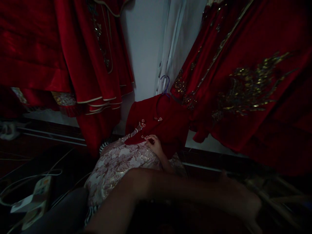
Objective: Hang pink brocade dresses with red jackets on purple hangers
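A red garment (168,133) with pearl-like beaded trim (138,126) hangs from a purple hanger (166,84). It lies over a pale, floral brocade cloth (122,159). My right hand (155,145) is at the garment's lower edge, thumb and fingertips pinched together on a small beaded flower. My left arm crosses low in front of me. At its end my left hand (243,201) is off to the right, dark and blurred, its fingers not readable, near some pale strips or rods (275,198).
Red embroidered garments hang at the left (85,58) and right (243,130), before a pale cabinet door (146,48). A power strip (39,198) with a white cable (26,180) lies at the lower left. Pale shoes (9,130) stand at the far left.
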`<act>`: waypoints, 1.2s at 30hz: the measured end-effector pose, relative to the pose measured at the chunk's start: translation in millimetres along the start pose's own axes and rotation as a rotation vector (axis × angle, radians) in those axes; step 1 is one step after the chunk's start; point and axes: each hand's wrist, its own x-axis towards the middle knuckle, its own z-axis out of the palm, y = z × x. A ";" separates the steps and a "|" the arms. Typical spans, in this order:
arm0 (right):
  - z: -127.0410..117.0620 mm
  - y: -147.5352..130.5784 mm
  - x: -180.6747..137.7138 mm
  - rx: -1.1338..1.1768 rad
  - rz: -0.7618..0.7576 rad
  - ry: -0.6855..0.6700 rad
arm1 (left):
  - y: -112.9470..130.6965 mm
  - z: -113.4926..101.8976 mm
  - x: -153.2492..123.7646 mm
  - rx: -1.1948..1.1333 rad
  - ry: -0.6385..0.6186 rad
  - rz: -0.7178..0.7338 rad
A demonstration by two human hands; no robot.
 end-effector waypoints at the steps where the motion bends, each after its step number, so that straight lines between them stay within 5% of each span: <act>1: -0.4 -1.7 0.4 -0.006 0.000 0.000 | -16.2 -13.0 -8.7 -0.003 0.030 0.037; 4: -0.7 -6.7 1.6 -0.005 0.022 0.012 | -87.2 -50.0 -56.3 -0.041 0.408 -0.111; 7: 0.8 -5.7 1.5 0.017 0.066 0.031 | -170.6 -62.1 -119.6 -0.061 1.004 -0.497; 10: 2.1 1.4 1.2 0.056 0.090 0.051 | -238.6 -50.5 -173.6 -0.085 1.206 -0.808; 14: 2.7 2.3 8.9 0.123 0.165 0.080 | -283.5 -37.8 -209.9 -0.124 1.055 -0.860; 17: 4.5 -11.8 16.9 0.089 0.243 0.148 | -287.2 -40.3 -219.4 -0.066 0.931 -0.712; 20: 9.5 -28.5 14.2 0.017 0.216 0.354 | -279.6 -44.7 -224.9 -0.010 0.867 -0.625; 22: 14.0 -33.7 5.3 -0.023 0.173 0.419 | -274.8 -46.2 -227.0 0.015 0.857 -0.614; 36: 21.2 -19.3 -10.7 -0.121 0.124 0.297 | -281.8 -38.2 -218.3 -0.005 0.953 -0.617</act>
